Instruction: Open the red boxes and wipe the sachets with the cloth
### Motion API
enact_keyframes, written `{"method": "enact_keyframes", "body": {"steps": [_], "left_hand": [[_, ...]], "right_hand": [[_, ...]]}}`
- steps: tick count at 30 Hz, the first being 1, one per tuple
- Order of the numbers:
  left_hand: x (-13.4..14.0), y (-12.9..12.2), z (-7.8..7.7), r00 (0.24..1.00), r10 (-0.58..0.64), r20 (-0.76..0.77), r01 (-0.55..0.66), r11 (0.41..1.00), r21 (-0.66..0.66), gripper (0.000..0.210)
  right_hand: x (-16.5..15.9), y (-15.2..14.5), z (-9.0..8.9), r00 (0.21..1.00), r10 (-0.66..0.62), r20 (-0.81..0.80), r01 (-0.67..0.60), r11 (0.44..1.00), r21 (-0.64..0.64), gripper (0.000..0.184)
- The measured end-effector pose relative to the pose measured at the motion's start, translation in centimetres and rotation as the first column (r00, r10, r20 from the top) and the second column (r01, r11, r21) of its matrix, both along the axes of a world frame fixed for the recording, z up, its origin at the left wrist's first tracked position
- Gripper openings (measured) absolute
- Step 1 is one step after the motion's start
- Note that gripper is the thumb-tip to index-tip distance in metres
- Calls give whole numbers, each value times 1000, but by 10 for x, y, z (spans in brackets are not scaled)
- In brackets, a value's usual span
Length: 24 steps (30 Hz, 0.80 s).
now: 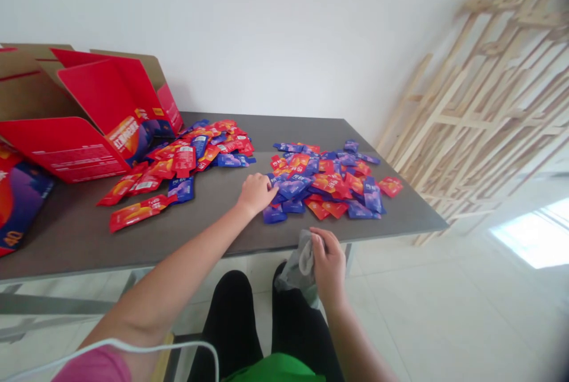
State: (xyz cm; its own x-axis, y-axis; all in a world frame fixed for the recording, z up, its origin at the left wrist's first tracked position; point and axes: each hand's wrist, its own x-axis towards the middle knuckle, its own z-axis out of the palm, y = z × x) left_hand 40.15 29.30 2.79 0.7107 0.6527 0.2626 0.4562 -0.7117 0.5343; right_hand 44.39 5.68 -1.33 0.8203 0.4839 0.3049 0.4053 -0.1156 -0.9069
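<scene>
My left hand [258, 193] reaches to the left edge of the right-hand pile, its fingers curled together on a small purple packet [291, 186]. Around it lie several red and purple packets [329, 183], flat and overlapping. My right hand [328, 257] is closed on a thin grey bag [299, 266], which hangs just off the table's front edge, above my lap. A pale loop shows at the bag's upper part. What is inside the bag cannot be seen.
The dark grey table [222, 216] also bears a second pile of longer red and blue sachets [182, 160] at left. Behind that pile stands an open red carton [66, 145], with another printed box [20, 198] nearer. Wooden frames [480, 103] lean at right. A white cable [133, 346] crosses my left arm.
</scene>
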Motion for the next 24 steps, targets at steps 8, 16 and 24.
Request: {"method": "enact_keyframes", "body": {"steps": [8, 16, 24], "left_hand": [[-100, -10, -10, 976, 215, 10, -213, 959, 187, 38], [-228, 54, -14, 839, 534, -105, -498, 831, 247, 61], [-252, 34, 5, 886, 454, -93, -457, 889, -10, 45]], "right_hand": [[6, 3, -7, 998, 59, 3, -59, 998, -23, 33], [-11, 14, -6, 986, 167, -10, -167, 986, -16, 33], [-27, 11, 4, 985, 173, -16, -173, 985, 2, 32]]}}
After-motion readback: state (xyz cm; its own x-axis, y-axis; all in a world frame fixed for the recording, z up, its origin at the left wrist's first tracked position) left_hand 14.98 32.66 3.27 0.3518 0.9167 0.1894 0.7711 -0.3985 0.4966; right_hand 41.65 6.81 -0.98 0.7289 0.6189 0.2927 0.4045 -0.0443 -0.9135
